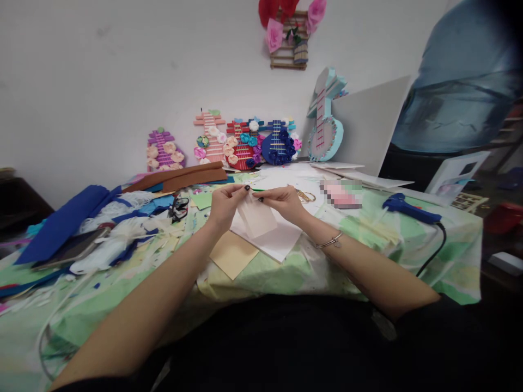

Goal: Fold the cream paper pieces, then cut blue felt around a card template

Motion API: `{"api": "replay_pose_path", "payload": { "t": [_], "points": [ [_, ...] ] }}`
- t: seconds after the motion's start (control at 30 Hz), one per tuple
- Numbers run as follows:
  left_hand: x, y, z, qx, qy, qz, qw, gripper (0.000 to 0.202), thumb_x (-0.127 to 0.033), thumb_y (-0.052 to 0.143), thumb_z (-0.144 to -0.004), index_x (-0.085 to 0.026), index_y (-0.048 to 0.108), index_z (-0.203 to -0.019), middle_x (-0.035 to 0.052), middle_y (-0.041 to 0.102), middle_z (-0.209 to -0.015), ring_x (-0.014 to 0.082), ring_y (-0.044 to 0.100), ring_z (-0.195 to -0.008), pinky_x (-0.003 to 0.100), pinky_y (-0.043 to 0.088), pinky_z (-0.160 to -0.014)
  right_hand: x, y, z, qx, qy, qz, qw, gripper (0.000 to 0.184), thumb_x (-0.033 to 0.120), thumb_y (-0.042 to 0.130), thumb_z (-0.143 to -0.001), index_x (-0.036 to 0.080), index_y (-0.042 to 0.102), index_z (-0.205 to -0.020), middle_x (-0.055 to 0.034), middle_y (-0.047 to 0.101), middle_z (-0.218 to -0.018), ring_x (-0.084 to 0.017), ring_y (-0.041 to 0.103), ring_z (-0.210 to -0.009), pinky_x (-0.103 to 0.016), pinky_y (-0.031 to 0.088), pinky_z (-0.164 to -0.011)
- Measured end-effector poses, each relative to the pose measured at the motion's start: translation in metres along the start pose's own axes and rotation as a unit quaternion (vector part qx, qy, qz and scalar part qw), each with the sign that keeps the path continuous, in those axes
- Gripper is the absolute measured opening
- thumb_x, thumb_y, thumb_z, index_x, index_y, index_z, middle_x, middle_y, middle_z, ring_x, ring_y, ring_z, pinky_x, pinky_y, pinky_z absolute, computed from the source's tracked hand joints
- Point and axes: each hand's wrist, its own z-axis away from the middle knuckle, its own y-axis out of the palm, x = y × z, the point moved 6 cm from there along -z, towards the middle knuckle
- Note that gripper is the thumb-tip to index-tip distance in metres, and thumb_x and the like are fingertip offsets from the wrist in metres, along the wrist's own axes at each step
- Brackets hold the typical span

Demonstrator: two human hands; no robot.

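– Black cloth top [310, 337] fills the bottom, so that's the wearer's own body. Anyone make out the grip?

– Yeah, both are narrow pinches, thumb against fingers. The left hand [226, 204] and the right hand [284, 201] are nearly touching, with a thin, pale cream sheet [259, 220] hanging between and below the fingertips. There's also a slim dark-green sliver [257, 190] by the right fingers, too small to tell what it is.

– And under that?

– White paper [281, 242] right below, with a square tan sheet [233, 256] just beside it, toward the left arm. Gold-coloured scissors [307, 196] sit behind the right wrist. Farther right there's a blue glue gun [411, 209] with a black cord [435, 253] on the green-and-yellow patterned tablecloth [286, 280].

– So what could go wrong?

– Imo tearing or creasing: the sheet looks flimsy, so a tug with the hands pulling apart could do it. A loose pinch could also let it slip. And if the right elbow swings out, it might snag that cord and drag the gun.

– How's the pose?

– Elbows wide, forearms angling in from the lower corners, hands meeting mid-table. Can't tell if the forearms rest on anything.
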Motion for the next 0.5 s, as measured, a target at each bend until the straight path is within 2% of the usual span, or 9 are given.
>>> {"api": "replay_pose_path", "payload": {
  "t": [0.5],
  "points": [
    [-0.0021,0.0029,0.0024,0.019,0.019,-0.038,0.999,0.032,-0.039,0.079,-0.059,-0.014,0.068,-0.076,0.0011,0.064,-0.067,0.012,0.055,-0.059,0.023,0.044,-0.056,0.0026,0.0008,0.0012,0.013,0.021,0.003,1.0,0.025,0.018,0.064,-0.071,0.019,0.075,-0.093,-0.0046,0.074,-0.094,-0.023,0.069,-0.091,-0.034,0.053,-0.084]
  ]
}}
